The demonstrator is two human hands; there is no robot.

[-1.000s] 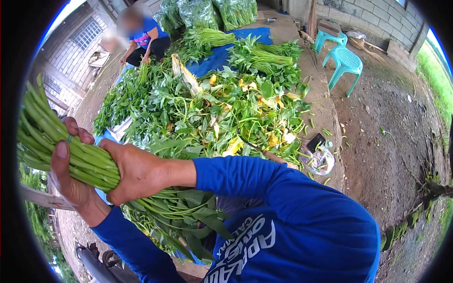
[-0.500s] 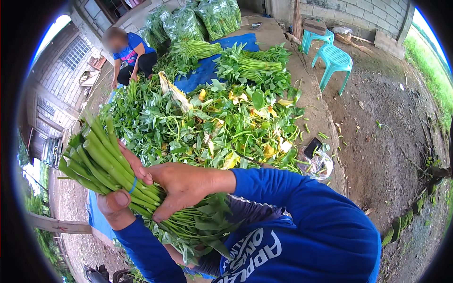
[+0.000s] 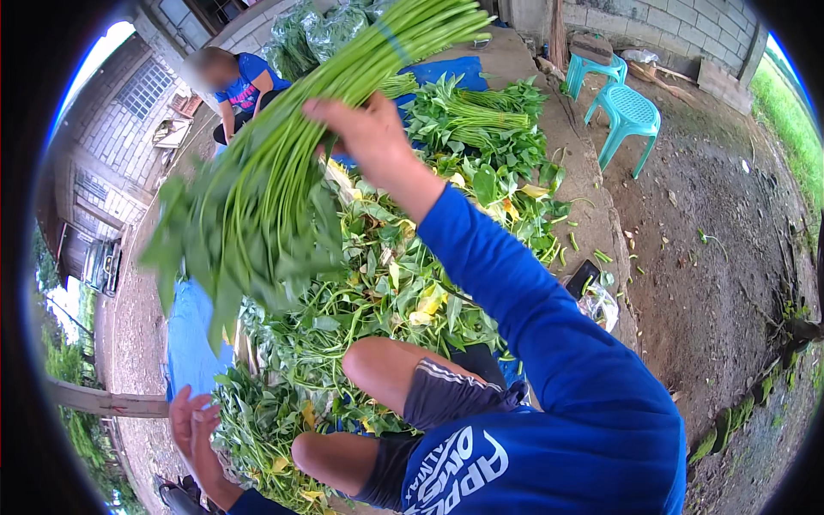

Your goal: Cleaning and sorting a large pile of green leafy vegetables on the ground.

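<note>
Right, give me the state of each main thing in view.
Green bundle: held up, banded
Blue band: wrapped around bundle
Right grip: closed on bundle
Left grip: open, empty
Nearer stool: upright
Farther stool: upright, loaded
Plastic bags: filled
Leaf pile: spread out, partly yellowed

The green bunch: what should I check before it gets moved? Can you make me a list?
1. Right hand gripping the green bunch: ok, holding it by the stems.
2. Blue band on: ok, around the stems near their bare ends.
3. Blue band tight enough: cannot tell.
4. Left hand out of the way: ok, open and apart from the bunch.
5. Leaves gathered neatly: not ok, they hang spread out.
6. Enough room from the other person: cannot tell.
</note>
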